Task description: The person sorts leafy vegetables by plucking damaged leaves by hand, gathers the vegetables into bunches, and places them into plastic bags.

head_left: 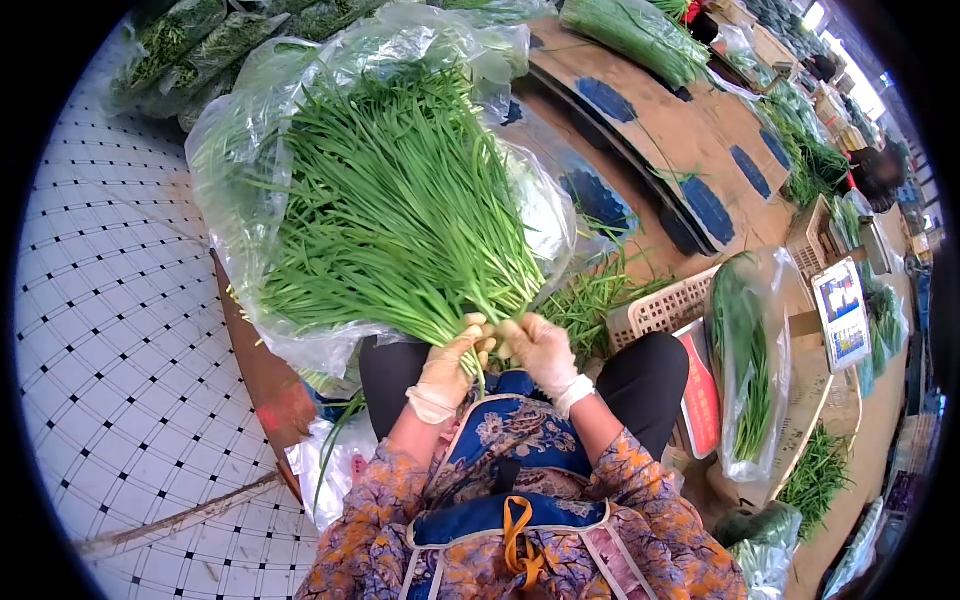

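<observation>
Step in hand, my read: sorting and evening up a small bunch at the stem end of a big pile. Pile of green stalks (400,210) sits at 11 o'clock from the hands, leaves fanned from 9 to 12, stems converging down toward the person's lap. It lies on a clear plastic bag (232,150), which spreads out past it at 9 and 12. Bagged greens (750,350) lie at 3 o'clock, a plastic crate (668,303) between 2 and 3, loose greens (588,310) at 2, well short of the crate's far end. Knees flank the work at 8 and 4.

Next move, I'd judge, calls for level stem ends and a light, steady grip, so the bunch parts from the pile without dragging neighbours or creasing leaves.

Hands: both in thin pale gloves, close together, just beyond the lap. Left hand (450,372) is closed around a small bunch (478,376), a few stem ends poking out below toward 6. Right hand (541,352) has fingers curled in at the stems, tips near the left's. Can't tell whether it's clamped on stalks or only touching; the knuckles hide it.
</observation>
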A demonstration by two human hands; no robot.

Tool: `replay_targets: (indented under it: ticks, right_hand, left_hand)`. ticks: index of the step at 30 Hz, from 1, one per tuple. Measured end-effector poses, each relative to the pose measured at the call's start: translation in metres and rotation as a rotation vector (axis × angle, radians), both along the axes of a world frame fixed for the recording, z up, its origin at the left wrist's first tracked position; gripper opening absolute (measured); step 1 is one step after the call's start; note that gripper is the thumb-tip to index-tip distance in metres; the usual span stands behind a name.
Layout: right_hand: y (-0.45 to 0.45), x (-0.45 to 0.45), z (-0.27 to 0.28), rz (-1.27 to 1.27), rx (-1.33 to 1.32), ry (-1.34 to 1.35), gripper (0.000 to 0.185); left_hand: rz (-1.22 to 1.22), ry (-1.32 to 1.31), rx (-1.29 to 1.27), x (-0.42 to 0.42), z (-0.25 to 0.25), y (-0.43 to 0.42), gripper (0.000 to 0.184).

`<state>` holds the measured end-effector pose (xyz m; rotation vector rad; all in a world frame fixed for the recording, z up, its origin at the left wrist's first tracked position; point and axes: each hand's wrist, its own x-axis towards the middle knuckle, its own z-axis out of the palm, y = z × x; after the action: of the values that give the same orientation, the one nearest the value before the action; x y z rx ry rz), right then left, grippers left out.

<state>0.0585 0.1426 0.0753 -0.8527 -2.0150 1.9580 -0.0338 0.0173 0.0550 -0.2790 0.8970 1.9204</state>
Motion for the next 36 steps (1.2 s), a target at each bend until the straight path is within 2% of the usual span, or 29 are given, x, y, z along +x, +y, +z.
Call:
replay_targets:
  ticks: [2, 4, 6, 8, 10, 11, 14, 16, 18, 20, 21, 22, 24, 26, 27, 28, 29, 30, 31, 32, 35, 36]
  right_hand:
    - [-0.012, 0.003, 0.005, 0.089, -0.038, 0.063, 0.017]
    - [-0.009, 0.007, -0.005, 0.103, -0.023, 0.094, 0.019]
    - [0.001, 0.015, -0.004, 0.132, 0.079, -0.046, 0.021]
    - [0.002, 0.018, 0.005, 0.131, 0.007, -0.120, 0.021]
    - [-0.006, 0.017, 0.007, 0.205, 0.097, -0.097, 0.021]
    - [-0.011, 0.014, 0.008, 0.204, 0.108, 0.054, 0.019]
    - [-0.004, 0.013, 0.000, 0.181, 0.011, -0.075, 0.018]
    - [0.018, 0.019, -0.012, 0.218, 0.446, -0.319, 0.028]
    - [0.043, 0.032, -0.020, 0.463, 1.020, -0.638, 0.037]
    - [0.055, 0.025, -0.003, 0.371, 1.024, -0.721, 0.051]
    - [0.059, 0.020, 0.003, 0.332, 1.067, -0.635, 0.069]
    - [0.058, 0.010, 0.009, 0.331, 1.068, -0.632, 0.069]
    - [0.048, -0.019, 0.022, 0.132, 1.087, -0.462, 0.074]
    - [0.045, -0.049, 0.034, 0.321, 0.951, -0.694, 0.087]
    - [0.047, -0.055, 0.012, 0.271, 0.995, -0.635, 0.074]
    - [0.050, -0.056, 0.002, 0.265, 0.996, -0.636, 0.074]
    - [0.054, -0.057, -0.004, 0.214, 0.995, -0.582, 0.065]
    - [0.058, -0.057, -0.010, 0.170, 0.994, -0.529, 0.057]
    - [0.059, -0.055, -0.007, 0.099, 0.946, -0.421, 0.039]
    - [0.060, -0.053, -0.005, 0.104, 0.946, -0.421, 0.039]
    - [0.065, -0.050, -0.010, -0.059, 0.574, -0.111, 0.024]
    - [0.068, -0.049, -0.014, -0.060, 0.576, -0.110, 0.024]
  left_hand:
    - [-0.101, 0.049, 0.156, 0.005, -0.005, 0.006, 0.024]
    - [-0.102, 0.098, 0.090, 0.000, -0.014, 0.007, 0.023]
    - [-0.193, 0.158, 0.121, -0.009, -0.008, 0.005, 0.020]
    - [-0.150, 0.127, 0.130, -0.007, 0.010, 0.008, 0.019]
    - [-0.219, 0.263, 0.067, -0.006, 0.012, 0.009, 0.018]
    - [-0.211, 0.261, -0.021, 0.000, 0.011, 0.008, 0.020]
    - [-0.157, 0.229, 0.096, -0.005, 0.007, 0.002, 0.019]
    - [-0.030, 0.314, 0.155, -0.014, 0.018, -0.009, 0.016]
    - [0.022, 0.426, 0.165, -0.029, 0.035, -0.024, 0.017]
    - [0.144, 0.544, 0.078, -0.036, 0.050, -0.033, 0.020]
    - [0.104, 0.541, 0.180, -0.045, 0.043, -0.040, 0.024]
    - [0.104, 0.543, 0.180, -0.044, 0.041, -0.035, 0.024]
    - [0.169, 0.261, 0.310, -0.038, 0.041, -0.018, 0.026]
    - [0.144, 0.051, 0.253, -0.029, 0.021, -0.011, 0.029]
    - [0.053, 0.067, 0.397, -0.028, 0.000, -0.009, 0.030]
    - [-0.040, 0.082, 0.539, -0.026, -0.019, -0.007, 0.030]
    - [0.034, 0.043, 0.339, -0.017, -0.015, -0.007, 0.031]
    - [0.012, 0.063, 0.323, -0.015, -0.017, -0.010, 0.032]
    - [0.019, 0.053, 0.280, -0.015, -0.015, -0.011, 0.032]
    - [0.027, 0.042, 0.237, -0.014, -0.014, -0.012, 0.032]
    - [0.019, 0.107, 0.220, -0.016, -0.010, -0.009, 0.033]
    - [0.018, 0.108, 0.222, -0.017, -0.010, -0.007, 0.033]
